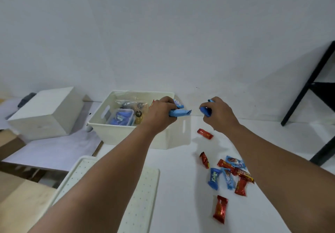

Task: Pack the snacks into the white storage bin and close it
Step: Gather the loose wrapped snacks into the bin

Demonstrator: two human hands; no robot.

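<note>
Both hands hold snacks: my left hand [161,111] grips blue wrappers over the white storage bin [126,131]; my right hand [218,114] clamps another at 3 o'clock. I judge wrappers light, slippery; pinch mid-body. Lid [137,196] lies at 6 o'clock.

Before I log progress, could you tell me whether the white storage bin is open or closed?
Open: the white storage bin shows snacks inside, and its perforated lid lies flat on the table.

you're in plain indoor workroom, maybe office: bare white wall [163,33], white table [181,205], black metal frame [308,87] at right.
</note>
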